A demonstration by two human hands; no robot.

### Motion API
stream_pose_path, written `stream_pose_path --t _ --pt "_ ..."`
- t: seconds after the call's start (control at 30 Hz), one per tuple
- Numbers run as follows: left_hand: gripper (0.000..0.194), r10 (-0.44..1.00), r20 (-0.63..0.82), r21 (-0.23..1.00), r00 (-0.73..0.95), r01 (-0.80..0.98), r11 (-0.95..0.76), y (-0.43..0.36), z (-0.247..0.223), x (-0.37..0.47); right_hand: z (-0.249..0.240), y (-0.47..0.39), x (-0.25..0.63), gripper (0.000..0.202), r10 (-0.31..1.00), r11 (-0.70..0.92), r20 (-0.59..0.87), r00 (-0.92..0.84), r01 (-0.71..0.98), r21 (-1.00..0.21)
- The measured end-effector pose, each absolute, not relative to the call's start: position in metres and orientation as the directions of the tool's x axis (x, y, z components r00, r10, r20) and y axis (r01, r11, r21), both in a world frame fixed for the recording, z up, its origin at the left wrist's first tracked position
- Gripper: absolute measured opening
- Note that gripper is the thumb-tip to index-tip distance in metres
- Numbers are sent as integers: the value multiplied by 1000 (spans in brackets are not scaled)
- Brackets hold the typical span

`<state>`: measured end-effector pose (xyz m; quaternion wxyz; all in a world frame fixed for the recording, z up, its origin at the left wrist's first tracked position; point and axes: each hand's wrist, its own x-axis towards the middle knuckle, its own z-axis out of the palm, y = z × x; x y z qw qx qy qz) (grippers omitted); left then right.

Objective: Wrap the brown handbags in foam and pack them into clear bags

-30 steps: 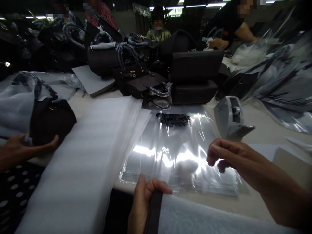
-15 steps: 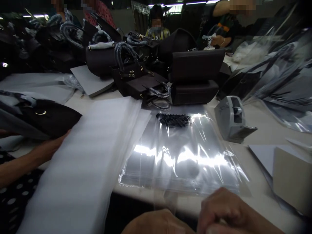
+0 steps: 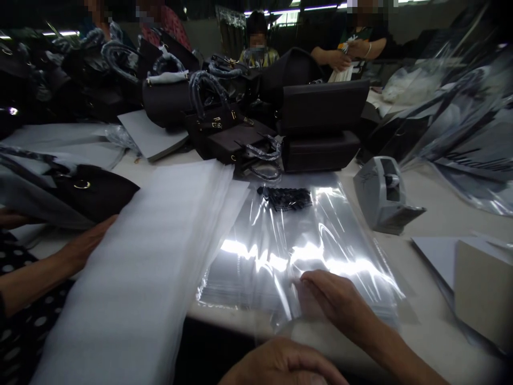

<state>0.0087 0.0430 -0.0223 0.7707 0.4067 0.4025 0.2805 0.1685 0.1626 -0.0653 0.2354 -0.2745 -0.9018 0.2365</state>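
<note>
A stack of clear plastic bags (image 3: 256,278) lies flat on the table in front of me, glaring with reflected light. My right hand (image 3: 336,299) reaches over its near edge, fingers pressed together on the film, which bulges and folds beside the fingertips. The thumb is mostly hidden under that hand. Below, my left hand (image 3: 280,363) is curled at the bottom edge of the picture, partly cut off; whatever it may hold is out of sight. A bundle of black cords (image 3: 286,198) rests on the far part of the stack.
White foam sheets (image 3: 148,240) are piled to the left. A grey tape dispenser (image 3: 385,195) stands right, near grey boards (image 3: 481,289). Dark handbags (image 3: 324,109) crowd the back. A co-worker's arm (image 3: 60,272) reaches toward a handbag (image 3: 100,192) at left; other people stand beyond.
My right hand has moved up and forward from the bottom edge onto the plastic bags, and the film lifts there. My left hand has shifted slightly right. A far co-worker's arm has come down.
</note>
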Motion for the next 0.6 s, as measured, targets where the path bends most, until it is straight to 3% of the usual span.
stream_pose_path --t 0.07,0.1,0.17,0.23,0.3,0.37,0.47,0.6 --pt "30 876 -280 958 393 50 284 42 -25 6 -61 159 170 15 679 703 320 -661 458 -544" --pt "30 936 -148 979 319 184 92 42 -28 2 -61 157 171 14 685 703 316 -656 480 -525" --pt "31 955 184 836 233 475 -277 45 -33 -5 -64 153 174 19 635 744 266 -725 479 -466" --pt "39 887 387 595 251 666 -449 51 -37 -11 -70 148 176 34 550 800 206 -810 439 -410" --pt "48 881 351 465 317 758 -458 57 -39 -13 -77 143 176 32 506 829 202 -839 409 -382" --pt "50 934 180 419 309 835 -357 62 -41 -13 -81 139 175 21 501 833 233 -833 391 -392" --pt "41 968 -35 405 248 889 -213 66 -43 -12 -80 136 175 19 528 812 302 -794 367 -453" --pt "42 949 -115 412 294 883 -223 67 -45 -12 -72 136 176 14 626 711 250 -739 409 -572"
